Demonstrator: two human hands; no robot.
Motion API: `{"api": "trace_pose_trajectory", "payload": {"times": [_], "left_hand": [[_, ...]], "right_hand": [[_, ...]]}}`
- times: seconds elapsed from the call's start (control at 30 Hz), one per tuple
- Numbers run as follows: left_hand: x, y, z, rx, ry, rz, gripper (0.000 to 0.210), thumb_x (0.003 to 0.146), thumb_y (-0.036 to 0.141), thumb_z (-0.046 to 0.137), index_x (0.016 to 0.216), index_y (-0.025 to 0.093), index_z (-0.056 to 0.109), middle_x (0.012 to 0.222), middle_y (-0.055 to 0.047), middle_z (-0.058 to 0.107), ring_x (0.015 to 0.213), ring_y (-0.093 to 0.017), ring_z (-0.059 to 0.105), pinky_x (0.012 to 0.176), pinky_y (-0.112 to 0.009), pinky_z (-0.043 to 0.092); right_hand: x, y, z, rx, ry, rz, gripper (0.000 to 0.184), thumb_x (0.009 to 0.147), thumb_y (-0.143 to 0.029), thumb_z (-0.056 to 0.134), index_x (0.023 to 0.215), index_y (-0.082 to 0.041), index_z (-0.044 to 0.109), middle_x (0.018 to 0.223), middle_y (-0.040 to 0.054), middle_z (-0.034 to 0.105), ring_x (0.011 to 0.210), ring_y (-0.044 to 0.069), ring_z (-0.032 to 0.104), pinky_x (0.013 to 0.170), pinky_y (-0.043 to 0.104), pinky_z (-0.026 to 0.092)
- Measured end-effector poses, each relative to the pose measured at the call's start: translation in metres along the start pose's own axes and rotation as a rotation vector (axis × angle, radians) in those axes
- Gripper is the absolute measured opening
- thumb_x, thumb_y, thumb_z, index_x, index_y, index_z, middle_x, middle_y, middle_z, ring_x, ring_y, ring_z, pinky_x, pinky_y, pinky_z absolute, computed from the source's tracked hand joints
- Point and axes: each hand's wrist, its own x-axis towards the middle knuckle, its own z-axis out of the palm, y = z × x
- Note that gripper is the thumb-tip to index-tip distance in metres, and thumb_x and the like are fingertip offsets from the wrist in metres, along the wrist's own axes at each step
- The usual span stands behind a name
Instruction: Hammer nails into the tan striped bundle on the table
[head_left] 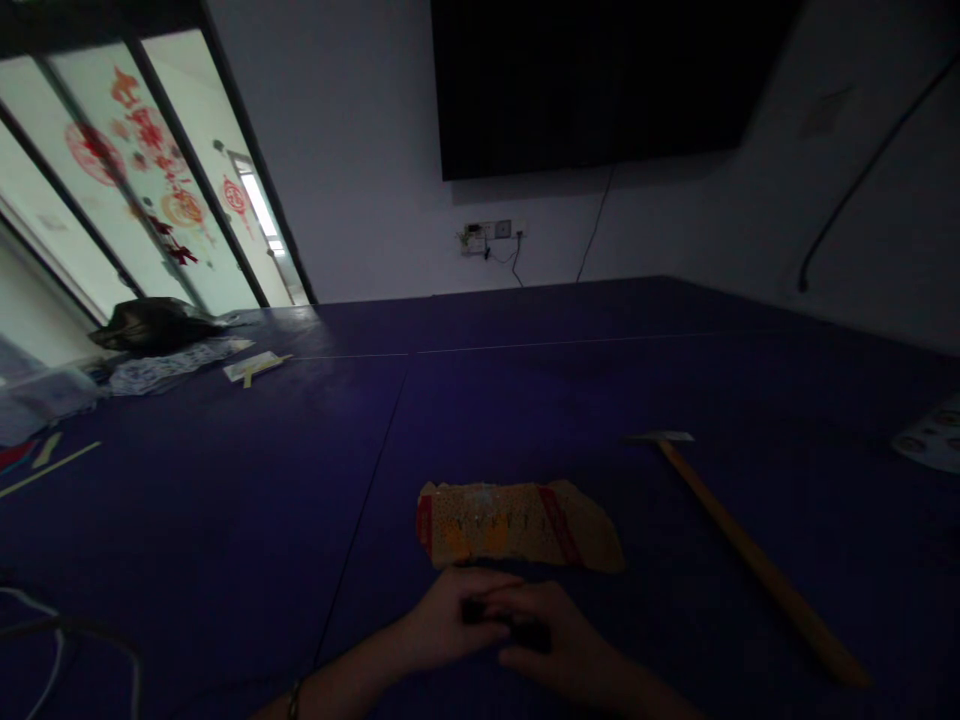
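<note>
My left hand and my right hand meet at the near middle of the purple surface, with fingers curled towards each other. Something dark shows between them; whether it is a small object or shadow is too dim to make out. Just beyond the fingertips lies a torn piece of brown cardboard with red bands. Several small, thin, dark pieces, nail-like in shape, stand or lie in a row across it. To the right is a long-handled hammer, its narrow metal head at the far end. Neither hand touches it.
A purple tabletop stretches to the wall. Far left are a black bag, patterned cloth or paper and a white card with yellow strips. White cable loops at near left. A patterned item lies at the right edge.
</note>
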Motion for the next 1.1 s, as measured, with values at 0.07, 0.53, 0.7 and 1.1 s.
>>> {"api": "trace_pose_trajectory", "payload": {"times": [0.07, 0.53, 0.7, 1.1], "left_hand": [[0.000, 0.000, 0.000, -0.006, -0.004, 0.002, 0.047, 0.073, 0.018, 0.062, 0.119, 0.020, 0.056, 0.108, -0.007, 0.065, 0.098, -0.021, 0.059, 0.087, -0.034, 0.046], [0.000, 0.004, -0.001, 0.008, 0.014, 0.024, 0.047, 0.072, 0.020, 0.064, 0.119, 0.018, 0.057, 0.108, -0.007, 0.065, 0.098, -0.021, 0.060, 0.088, -0.034, 0.046], [0.000, 0.001, -0.002, 0.044, 0.014, 0.017, 0.048, 0.072, 0.020, 0.064, 0.119, 0.020, 0.056, 0.107, -0.007, 0.066, 0.097, -0.021, 0.060, 0.087, -0.033, 0.046], [0.000, 0.005, -0.001, -0.006, 0.014, 0.010, 0.048, 0.072, 0.019, 0.064, 0.119, 0.019, 0.056, 0.109, -0.008, 0.065, 0.098, -0.021, 0.060, 0.088, -0.035, 0.045]], "right_hand": [[0.001, -0.005, -0.002, 0.004, -0.026, 0.005, 0.032, 0.070, -0.028, 0.063, 0.101, -0.020, 0.068, 0.105, 0.0102, 0.069, 0.097, 0.026, 0.062, 0.083, 0.039, 0.048], [-0.003, 0.006, 0.001, -0.096, 0.004, 0.033, 0.038, 0.071, -0.036, 0.063, 0.105, -0.020, 0.066, 0.107, 0.0119, 0.068, 0.100, 0.028, 0.060, 0.087, 0.045, 0.047], [-0.004, 0.006, 0.002, -0.079, 0.014, 0.042, 0.038, 0.070, -0.036, 0.064, 0.105, -0.021, 0.066, 0.108, 0.0107, 0.067, 0.100, 0.027, 0.060, 0.087, 0.043, 0.046], [-0.004, 0.013, 0.005, -0.065, 0.048, 0.039, 0.040, 0.069, -0.040, 0.065, 0.105, -0.023, 0.066, 0.106, 0.0094, 0.068, 0.098, 0.026, 0.061, 0.084, 0.042, 0.048]]}}
